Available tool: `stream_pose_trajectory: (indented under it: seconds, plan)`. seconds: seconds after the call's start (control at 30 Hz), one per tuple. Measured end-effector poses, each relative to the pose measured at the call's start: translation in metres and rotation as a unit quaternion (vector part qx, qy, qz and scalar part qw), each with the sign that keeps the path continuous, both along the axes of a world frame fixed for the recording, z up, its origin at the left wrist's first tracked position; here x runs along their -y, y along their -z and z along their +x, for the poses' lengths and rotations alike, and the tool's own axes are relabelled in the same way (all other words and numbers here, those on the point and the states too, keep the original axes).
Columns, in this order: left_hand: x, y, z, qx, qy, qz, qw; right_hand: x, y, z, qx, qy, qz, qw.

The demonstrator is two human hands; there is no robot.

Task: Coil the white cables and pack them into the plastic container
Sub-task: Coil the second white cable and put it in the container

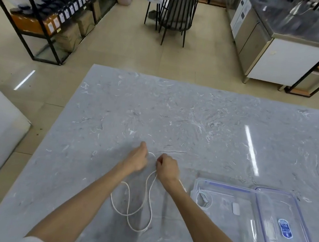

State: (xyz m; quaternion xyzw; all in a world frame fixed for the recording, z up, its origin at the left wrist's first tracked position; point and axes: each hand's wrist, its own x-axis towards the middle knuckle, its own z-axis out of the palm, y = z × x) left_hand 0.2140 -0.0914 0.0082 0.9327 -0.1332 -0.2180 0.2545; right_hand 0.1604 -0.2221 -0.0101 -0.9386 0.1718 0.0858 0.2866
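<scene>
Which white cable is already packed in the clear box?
The small coiled cable in the container's left corner. The other white cable lies loose on the table, held by both hands.

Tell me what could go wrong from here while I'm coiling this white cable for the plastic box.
1. The white cable trails from both hands in loose loops that cross each other on the table; pulling it in fast could tighten a crossing into a knot.
2. The left hand and right hand pinch only a short stretch, so new turns may slip and spring open.
3. The plastic container already holds a coiled cable and a small white piece; a loose coil may snag them.
</scene>
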Motion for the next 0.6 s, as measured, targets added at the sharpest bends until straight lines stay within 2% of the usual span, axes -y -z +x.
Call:
stream_pose_trajectory:
  seconds: [0.03,0.1,0.2,0.3,0.4,0.43,0.47,0.53,0.6]
  plan:
    - [-0.004,-0.015,-0.001,-0.067,-0.046,-0.077,0.994,0.001,-0.009,0.000,0.038,0.004,0.031,0.999]
    - [-0.019,-0.055,-0.002,-0.211,-0.097,-0.213,0.949,0.001,-0.037,0.003,0.112,0.002,0.105,0.988]
    - [-0.046,-0.127,-0.005,-0.377,-0.005,-0.383,0.843,-0.007,-0.098,0.012,0.208,-0.044,0.229,0.950]
    - [-0.059,-0.202,-0.004,-0.413,0.082,-0.514,0.747,-0.024,-0.172,0.024,0.283,-0.075,0.321,0.901]
    - [-0.057,-0.265,0.005,-0.371,0.111,-0.604,0.697,-0.049,-0.227,0.024,0.281,-0.069,0.415,0.863]
    - [-0.055,-0.282,0.012,-0.347,0.106,-0.622,0.694,-0.059,-0.240,0.020,0.260,-0.070,0.446,0.854]
    - [-0.054,-0.297,0.019,-0.313,0.099,-0.628,0.705,-0.068,-0.248,0.015,0.244,-0.075,0.457,0.852]
    - [-0.052,-0.322,0.035,-0.191,0.088,-0.598,0.774,-0.081,-0.258,0.003,0.229,-0.093,0.414,0.876]
    - [-0.053,-0.336,0.048,-0.054,0.080,-0.529,0.843,-0.087,-0.268,-0.010,0.228,-0.122,0.316,0.913]
